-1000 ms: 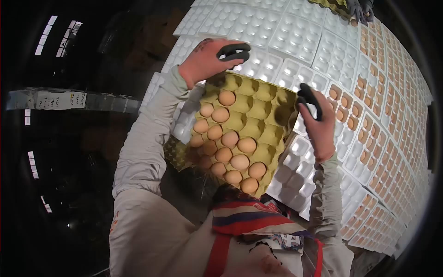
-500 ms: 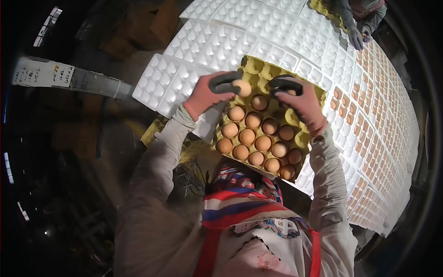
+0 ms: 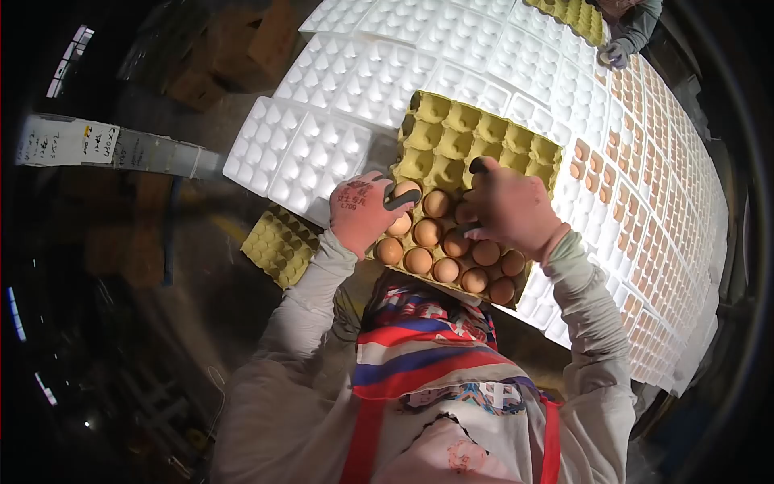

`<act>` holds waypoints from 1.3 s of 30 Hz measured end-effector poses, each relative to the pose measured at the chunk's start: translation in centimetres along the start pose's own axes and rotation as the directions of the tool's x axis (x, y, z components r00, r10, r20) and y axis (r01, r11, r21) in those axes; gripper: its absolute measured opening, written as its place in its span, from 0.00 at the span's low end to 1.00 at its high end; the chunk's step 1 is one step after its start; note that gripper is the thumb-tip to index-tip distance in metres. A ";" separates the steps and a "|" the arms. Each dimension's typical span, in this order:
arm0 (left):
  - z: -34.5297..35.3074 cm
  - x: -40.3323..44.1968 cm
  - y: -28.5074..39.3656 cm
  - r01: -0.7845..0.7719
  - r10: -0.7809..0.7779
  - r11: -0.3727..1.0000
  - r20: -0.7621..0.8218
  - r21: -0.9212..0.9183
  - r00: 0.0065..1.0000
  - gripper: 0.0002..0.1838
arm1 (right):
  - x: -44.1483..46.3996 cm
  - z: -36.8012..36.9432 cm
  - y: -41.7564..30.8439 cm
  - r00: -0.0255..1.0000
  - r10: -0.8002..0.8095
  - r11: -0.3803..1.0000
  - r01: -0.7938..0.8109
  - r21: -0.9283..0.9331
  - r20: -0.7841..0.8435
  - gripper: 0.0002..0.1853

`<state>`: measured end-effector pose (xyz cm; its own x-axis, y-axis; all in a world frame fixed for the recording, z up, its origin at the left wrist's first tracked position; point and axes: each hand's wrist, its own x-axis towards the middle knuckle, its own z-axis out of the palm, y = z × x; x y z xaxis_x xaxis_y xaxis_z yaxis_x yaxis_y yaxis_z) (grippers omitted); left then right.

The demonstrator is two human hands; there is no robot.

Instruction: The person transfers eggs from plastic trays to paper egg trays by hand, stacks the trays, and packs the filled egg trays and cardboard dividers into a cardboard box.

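Observation:
My left hand [image 3: 363, 211], in a pink glove with dark fingertips, curls its thumb and fingers around an egg [image 3: 405, 192] at the left edge of a yellow egg tray [image 3: 484, 125]. Over the tray's middle is my right hand [image 3: 512, 211], gloved alike and smeared by motion. Its fingers are beside another egg [image 3: 465, 213]; whether they grip anything is unclear. Several brown eggs [image 3: 427, 233] sit in the near rows, some partly covered by my hands. The far rows of cups hold no eggs.
White egg trays [image 3: 322, 153] cover the wide surface ahead, with many eggs [image 3: 637, 185] in those at right. A co-worker's gloved hand [image 3: 616, 55] is at the far side beside another yellow tray [image 3: 576, 16]. More yellow trays [image 3: 278, 246] stand lower left.
The eggs earlier held above the tray by my hands are no longer seen there, and one upper egg has left its cup. Both hands have come nearer to me, over the remaining eggs.

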<state>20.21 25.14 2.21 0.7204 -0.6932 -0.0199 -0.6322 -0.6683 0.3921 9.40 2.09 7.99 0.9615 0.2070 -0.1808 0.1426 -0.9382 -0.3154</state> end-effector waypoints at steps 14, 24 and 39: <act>-2.1 4.5 4.8 -0.530 0.414 0.797 0.377 0.291 0.829 0.29 | -10.6 7.1 9.4 0.861 0.461 -0.824 0.505 0.258 -0.214 0.26; -2.7 10.9 21.7 -0.609 0.661 0.746 0.408 -0.268 0.630 0.23 | -19.7 13.5 19.9 0.469 0.833 0.553 -0.710 0.437 -0.293 0.29; 25.9 20.2 31.8 -0.682 0.738 0.674 0.234 -0.283 0.633 0.26 | -20.7 14.3 23.9 0.011 0.828 0.561 -0.065 0.825 -0.561 0.26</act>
<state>7.29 -17.12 -9.50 -0.0778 -0.9951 0.0613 -0.8371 0.0986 0.5381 -10.49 -20.62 -9.16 0.2605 -0.9299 0.2598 -0.1765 -0.3104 -0.9341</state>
